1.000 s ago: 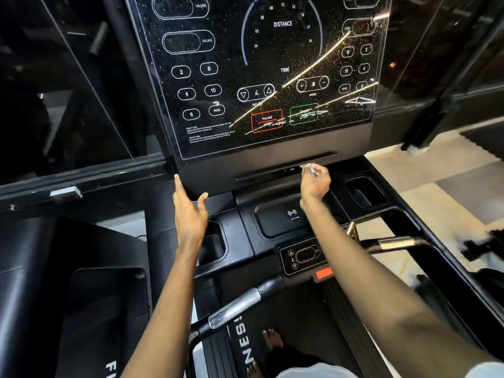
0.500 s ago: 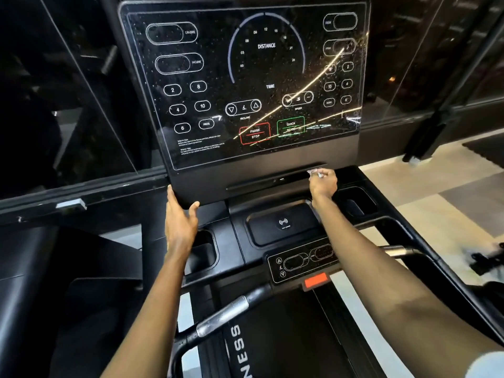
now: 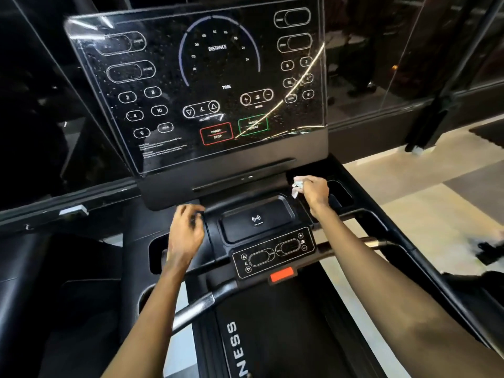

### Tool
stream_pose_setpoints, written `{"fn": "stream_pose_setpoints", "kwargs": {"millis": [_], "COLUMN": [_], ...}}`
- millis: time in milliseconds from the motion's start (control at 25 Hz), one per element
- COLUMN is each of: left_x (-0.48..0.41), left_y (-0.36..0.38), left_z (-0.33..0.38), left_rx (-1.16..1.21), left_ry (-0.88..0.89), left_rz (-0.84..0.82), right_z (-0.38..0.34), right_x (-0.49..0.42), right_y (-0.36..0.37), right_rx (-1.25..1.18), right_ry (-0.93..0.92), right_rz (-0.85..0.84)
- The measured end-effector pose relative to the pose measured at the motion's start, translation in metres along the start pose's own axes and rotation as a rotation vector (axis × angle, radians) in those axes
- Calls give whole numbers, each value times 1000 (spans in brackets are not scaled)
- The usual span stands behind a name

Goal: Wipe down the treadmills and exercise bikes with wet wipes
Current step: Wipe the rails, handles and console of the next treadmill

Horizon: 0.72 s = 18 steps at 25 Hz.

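Right hand (image 3: 313,190) is closed around a crumpled white wipe (image 3: 296,185), which bunches out past the fingers on the thumb side. Hand and wipe sit at the right end of the treadmill (image 3: 321,148) console, just below the screen (image 3: 201,85) and beside the right cup holder (image 3: 341,192); whether the wipe touches the black plastic cannot be told. Left hand (image 3: 185,233) hangs with fingers loosely curled and nothing in it, over the left side of the tray, just beside the charging pad (image 3: 256,219). It is blurred, so whether its fingertips touch the console is unclear. Fine droplets speckle the screen, and bright streaks of reflected light cross its right half. Between the two forearms lie the pad, a small button panel (image 3: 272,251) and, below that, an orange-red tab (image 3: 282,275). The left forearm crosses over the left cup holder (image 3: 156,255) and the left handlebar (image 3: 196,309); the right forearm covers part of the right handlebar (image 3: 373,241). Beneath the arms runs the belt (image 3: 286,336), with white letters along its left side rail. Dark glass (image 3: 381,64) stands behind the console, and pale floor (image 3: 436,203) shows to the right.
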<state>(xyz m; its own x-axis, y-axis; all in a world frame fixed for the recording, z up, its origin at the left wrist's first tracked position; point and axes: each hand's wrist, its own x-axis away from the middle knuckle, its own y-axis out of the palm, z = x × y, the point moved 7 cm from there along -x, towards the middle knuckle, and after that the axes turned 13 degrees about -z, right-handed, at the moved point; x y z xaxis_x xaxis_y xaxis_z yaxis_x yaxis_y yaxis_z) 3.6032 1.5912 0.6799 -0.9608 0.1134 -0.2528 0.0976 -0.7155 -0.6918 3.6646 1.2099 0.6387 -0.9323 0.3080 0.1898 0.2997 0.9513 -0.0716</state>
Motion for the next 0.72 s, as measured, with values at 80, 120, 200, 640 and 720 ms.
{"fn": "stream_pose_setpoints", "kwargs": {"millis": [80,120,200,640,720], "left_x": [-13,-20,-35,-148,-161], "left_y": [21,32,53,184,210], "left_z": [23,38,72,259,292], "left_rx": [-23,-14,29,-39,-68], "left_ry": [35,48,75,373,433], "left_rz": [-111,-164,-270,-720,-796], "right_z": [-6,-9,-15,-55,-64], "right_x": [8,13,24,86,106], "right_y": [-29,-45,-87,-315,-348], "right_rx": [62,89,188,695,742], "right_ry": [-54,-81,-117,36,111], "right_rz": [-51,-68,-20,283,304]}}
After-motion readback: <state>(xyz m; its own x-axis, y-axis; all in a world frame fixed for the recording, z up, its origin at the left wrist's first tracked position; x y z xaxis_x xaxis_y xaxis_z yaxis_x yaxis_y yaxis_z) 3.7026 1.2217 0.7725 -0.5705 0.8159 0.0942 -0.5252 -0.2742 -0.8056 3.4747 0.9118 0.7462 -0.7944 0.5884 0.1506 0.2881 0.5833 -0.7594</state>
